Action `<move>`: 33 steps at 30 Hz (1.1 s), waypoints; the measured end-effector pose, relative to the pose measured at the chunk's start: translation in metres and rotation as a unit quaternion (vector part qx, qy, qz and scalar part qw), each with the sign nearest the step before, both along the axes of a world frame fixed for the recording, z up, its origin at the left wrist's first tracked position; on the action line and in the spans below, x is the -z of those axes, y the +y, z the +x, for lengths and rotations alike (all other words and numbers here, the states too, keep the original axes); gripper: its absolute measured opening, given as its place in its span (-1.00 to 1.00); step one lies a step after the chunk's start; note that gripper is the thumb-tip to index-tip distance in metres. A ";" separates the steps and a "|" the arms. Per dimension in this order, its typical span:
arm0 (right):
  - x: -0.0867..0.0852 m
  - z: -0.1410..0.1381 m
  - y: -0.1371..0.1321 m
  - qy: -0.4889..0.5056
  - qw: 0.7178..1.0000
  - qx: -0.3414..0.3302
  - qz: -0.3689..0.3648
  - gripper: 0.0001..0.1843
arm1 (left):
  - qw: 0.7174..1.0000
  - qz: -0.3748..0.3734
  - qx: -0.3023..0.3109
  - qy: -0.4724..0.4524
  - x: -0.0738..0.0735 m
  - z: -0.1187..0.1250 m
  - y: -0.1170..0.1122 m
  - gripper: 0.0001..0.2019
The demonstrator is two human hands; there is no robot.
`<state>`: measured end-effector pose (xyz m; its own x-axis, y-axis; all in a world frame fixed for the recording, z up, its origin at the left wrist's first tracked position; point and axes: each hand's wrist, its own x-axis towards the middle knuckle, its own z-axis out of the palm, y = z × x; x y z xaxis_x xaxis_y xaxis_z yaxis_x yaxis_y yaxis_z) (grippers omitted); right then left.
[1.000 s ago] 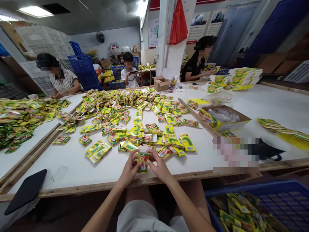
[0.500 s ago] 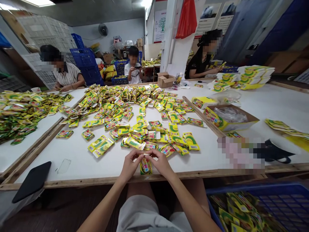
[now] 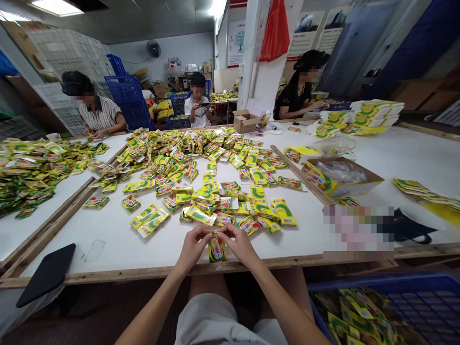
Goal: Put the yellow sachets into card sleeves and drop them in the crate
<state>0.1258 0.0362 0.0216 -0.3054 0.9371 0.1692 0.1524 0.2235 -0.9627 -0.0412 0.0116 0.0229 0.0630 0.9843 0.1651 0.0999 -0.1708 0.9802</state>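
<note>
My left hand and my right hand meet at the near edge of the white table. Both pinch the top of one small yellow and green packet, which hangs upright between them. Just beyond my fingers lies a wide heap of the same yellow and green packets, spread across the middle of the table.
A black phone lies at the near left corner. An open carton stands to the right, a blue crate with packets at the lower right. Three other people sit at the far side. A wooden strip divides the tables.
My fingers have shifted from the packet's sides up to its top edge, and the packet now hangs lower between my hands. The camera has tilted slightly.
</note>
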 end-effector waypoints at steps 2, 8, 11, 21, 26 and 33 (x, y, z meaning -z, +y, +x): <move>-0.003 0.000 -0.004 0.013 1.000 -0.006 -0.007 -0.84 | 0.999 0.022 0.022 0.044 -0.005 -0.003 -0.002 -0.77; -0.048 0.099 -0.029 -0.143 0.979 0.136 0.049 -0.75 | 0.949 0.162 0.001 0.272 -0.017 -0.021 0.024 -0.74; -0.066 0.182 -0.049 -0.293 0.934 0.202 0.032 -0.76 | 0.883 0.189 0.001 0.430 -0.013 -0.034 0.046 -0.64; -0.042 0.083 -0.051 -0.088 0.979 0.173 0.069 -0.77 | 0.980 0.140 -0.059 0.131 -0.021 -0.019 0.031 -0.66; -0.007 0.018 -0.021 0.064 0.995 0.059 0.050 -0.74 | 0.998 0.005 0.052 -0.044 -0.008 0.005 -0.007 -0.64; 0.004 0.003 0.003 -0.020 0.999 -0.018 0.032 -0.79 | 0.998 -0.032 0.059 -0.003 0.010 -0.011 -0.001 -0.74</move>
<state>0.1293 0.0392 0.0176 -0.3469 0.9130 0.2148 0.1811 0.2899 -0.9398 -0.0519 0.0106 0.0130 0.1785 0.9786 0.1022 0.0773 -0.1175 0.9901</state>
